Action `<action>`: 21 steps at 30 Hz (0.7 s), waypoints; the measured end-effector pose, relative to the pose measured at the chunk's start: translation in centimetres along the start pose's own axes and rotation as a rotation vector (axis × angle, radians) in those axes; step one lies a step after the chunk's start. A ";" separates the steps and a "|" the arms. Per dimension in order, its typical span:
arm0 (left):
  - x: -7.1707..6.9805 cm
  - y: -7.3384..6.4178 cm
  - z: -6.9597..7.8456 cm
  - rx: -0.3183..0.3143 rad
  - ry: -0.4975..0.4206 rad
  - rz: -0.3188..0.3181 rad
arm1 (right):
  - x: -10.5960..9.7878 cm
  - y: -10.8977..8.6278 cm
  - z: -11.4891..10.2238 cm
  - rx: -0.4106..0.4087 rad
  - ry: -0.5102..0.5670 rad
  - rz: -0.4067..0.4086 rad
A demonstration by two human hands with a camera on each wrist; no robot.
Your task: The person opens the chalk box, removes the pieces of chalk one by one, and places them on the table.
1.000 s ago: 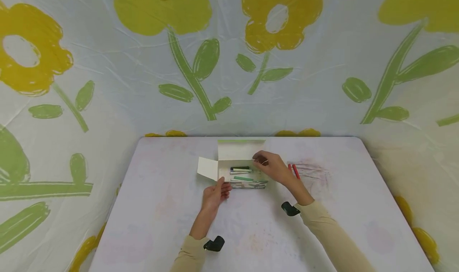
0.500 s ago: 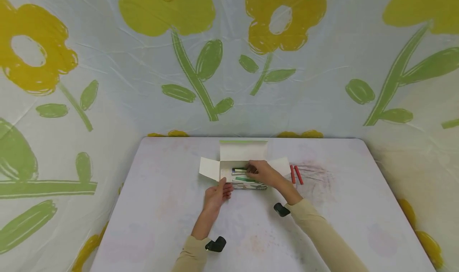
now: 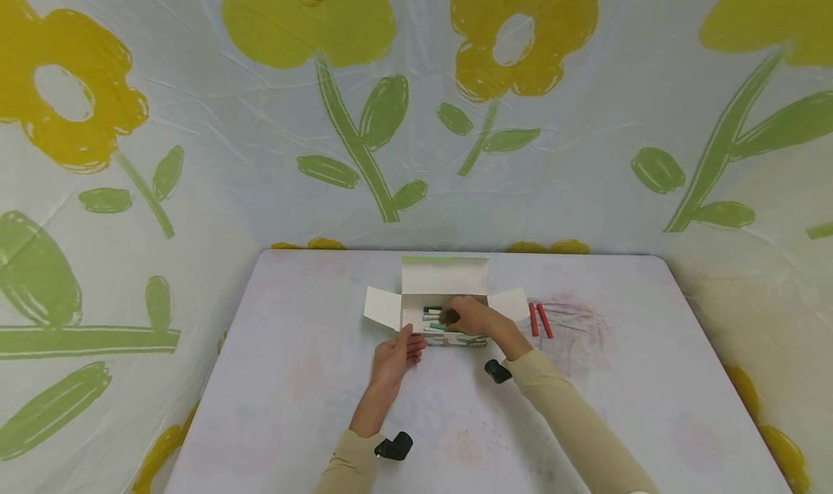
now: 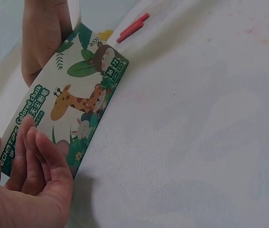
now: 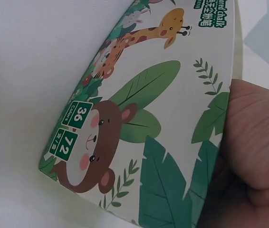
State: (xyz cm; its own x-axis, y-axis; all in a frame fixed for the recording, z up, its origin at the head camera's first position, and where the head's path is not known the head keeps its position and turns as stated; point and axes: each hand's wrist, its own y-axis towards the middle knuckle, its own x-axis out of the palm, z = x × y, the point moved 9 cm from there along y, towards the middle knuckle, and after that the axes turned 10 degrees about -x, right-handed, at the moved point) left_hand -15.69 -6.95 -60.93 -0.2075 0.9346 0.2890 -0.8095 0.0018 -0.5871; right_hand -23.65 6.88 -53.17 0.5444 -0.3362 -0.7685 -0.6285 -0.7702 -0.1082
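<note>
A printed cardboard box of colored chalk (image 4: 80,88) stands on the table with its lid and side flaps spread out. Inside lie several chalk sticks (image 3: 431,312), among them a green one (image 3: 437,326). My left hand (image 3: 392,358) grips the box's front wall near the left corner, thumb at the rim and fingers along the outer face. My right hand (image 3: 473,317) reaches down into the box from the right, over the chalk. The box wall hides its fingertips in the right wrist view, so I cannot tell whether they pinch a stick.
Two red chalk sticks (image 3: 539,320) lie side by side on the table just right of the box, near reddish smudges (image 3: 575,317). The white table (image 3: 293,378) reaches back to a flower-printed cloth (image 3: 260,190).
My right hand has moved left and down from the box's right edge into the box, uncovering the right flap. The left hand keeps its grip on the front wall.
</note>
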 end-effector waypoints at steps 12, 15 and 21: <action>0.5 -0.3 0.0 -0.004 -0.015 -0.015 | -0.3 -0.6 0.3 0.024 -0.011 0.011; 0.3 0.0 -0.3 0.007 -0.022 -0.014 | -0.8 -1.0 0.1 -0.010 0.022 0.052; 0.0 0.2 -0.3 0.006 -0.029 -0.011 | -2.2 -1.6 -1.0 -0.115 0.102 0.123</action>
State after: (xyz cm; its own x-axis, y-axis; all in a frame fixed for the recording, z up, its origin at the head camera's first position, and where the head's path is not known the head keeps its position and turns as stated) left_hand -15.71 -6.90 -61.28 -0.2141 0.9239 0.3171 -0.8152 0.0098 -0.5791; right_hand -23.29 8.25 -50.65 0.5245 -0.4803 -0.7030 -0.6293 -0.7749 0.0598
